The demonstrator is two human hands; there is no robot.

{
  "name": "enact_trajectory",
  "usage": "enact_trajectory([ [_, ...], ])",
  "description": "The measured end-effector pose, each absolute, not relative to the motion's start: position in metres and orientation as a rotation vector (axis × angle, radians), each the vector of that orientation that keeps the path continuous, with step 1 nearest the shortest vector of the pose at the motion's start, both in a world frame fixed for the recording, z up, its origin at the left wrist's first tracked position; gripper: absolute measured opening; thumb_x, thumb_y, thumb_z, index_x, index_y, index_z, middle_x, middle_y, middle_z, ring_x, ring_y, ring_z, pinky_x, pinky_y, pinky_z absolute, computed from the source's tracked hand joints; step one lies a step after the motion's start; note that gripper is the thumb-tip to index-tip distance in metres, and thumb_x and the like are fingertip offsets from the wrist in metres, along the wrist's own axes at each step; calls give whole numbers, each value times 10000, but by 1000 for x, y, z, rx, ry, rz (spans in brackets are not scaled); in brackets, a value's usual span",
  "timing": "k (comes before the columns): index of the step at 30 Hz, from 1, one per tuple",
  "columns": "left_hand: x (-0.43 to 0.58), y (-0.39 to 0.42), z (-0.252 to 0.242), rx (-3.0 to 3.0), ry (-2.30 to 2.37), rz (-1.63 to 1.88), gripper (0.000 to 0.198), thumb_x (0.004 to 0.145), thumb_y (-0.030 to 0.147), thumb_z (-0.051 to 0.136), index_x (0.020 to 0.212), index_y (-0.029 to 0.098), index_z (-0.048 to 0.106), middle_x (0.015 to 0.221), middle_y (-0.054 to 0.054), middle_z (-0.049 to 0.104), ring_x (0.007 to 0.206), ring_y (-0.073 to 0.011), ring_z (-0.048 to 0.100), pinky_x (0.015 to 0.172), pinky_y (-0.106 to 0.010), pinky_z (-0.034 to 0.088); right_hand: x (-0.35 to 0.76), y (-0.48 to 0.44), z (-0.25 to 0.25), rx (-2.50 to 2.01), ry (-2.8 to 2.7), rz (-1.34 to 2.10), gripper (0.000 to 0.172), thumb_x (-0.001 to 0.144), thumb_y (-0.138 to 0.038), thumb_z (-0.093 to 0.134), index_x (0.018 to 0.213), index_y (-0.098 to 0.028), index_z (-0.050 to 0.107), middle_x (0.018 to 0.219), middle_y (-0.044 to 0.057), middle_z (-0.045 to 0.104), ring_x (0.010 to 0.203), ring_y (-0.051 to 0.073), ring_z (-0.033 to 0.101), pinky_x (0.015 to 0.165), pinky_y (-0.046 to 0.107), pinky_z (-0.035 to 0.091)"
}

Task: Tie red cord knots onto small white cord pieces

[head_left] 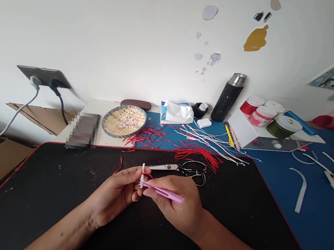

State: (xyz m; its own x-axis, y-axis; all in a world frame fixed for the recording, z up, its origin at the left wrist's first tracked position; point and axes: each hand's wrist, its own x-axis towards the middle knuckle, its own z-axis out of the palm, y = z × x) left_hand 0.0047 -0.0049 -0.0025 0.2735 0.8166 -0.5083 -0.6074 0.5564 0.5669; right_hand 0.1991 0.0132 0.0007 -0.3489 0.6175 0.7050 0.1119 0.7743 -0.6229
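My left hand (120, 191) is closed, pinching a short white cord (143, 169) upright between thumb and fingers. A thin red cord (148, 174) loops round the white one. My right hand (177, 199) grips a pink tool with a slotted handle (169, 194); its thin tip meets the lower part of the white cord, and the exact kind of tip is too small to tell. Just beyond both hands lie scissors with black handles (176, 167), their blades pointing left and partly behind my left hand.
A black mat (61, 193) lies under my hands. Behind it are a woven basket (109, 127) with small red-and-white pieces, loose red cords (201, 156), white cords (214, 142), a tissue pack (176, 113) and a black flask (228, 98). Paint jars (284, 127) stand on a white box at right.
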Motion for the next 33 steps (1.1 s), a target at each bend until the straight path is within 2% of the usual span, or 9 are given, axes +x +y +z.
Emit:
enact_trajectory([
  [22, 4, -5, -3, 279, 848, 965, 341, 721, 234, 952, 996, 92, 808, 775, -39, 730, 581, -96, 653, 497, -161, 556, 199, 11, 1, -530, -1880, 594, 154, 961, -221, 751, 1093, -194, 676, 951, 48, 828, 821, 151, 804, 805, 217, 605],
  [33, 4, -5, -1, 285, 860, 955, 349, 700, 249, 966, 964, 83, 809, 735, -31, 715, 561, -91, 642, 497, -157, 540, 200, 10, 4, -556, -1926, 619, 104, 990, -255, 715, 1076, -222, 667, 912, 23, 824, 751, 144, 792, 738, 219, 590],
])
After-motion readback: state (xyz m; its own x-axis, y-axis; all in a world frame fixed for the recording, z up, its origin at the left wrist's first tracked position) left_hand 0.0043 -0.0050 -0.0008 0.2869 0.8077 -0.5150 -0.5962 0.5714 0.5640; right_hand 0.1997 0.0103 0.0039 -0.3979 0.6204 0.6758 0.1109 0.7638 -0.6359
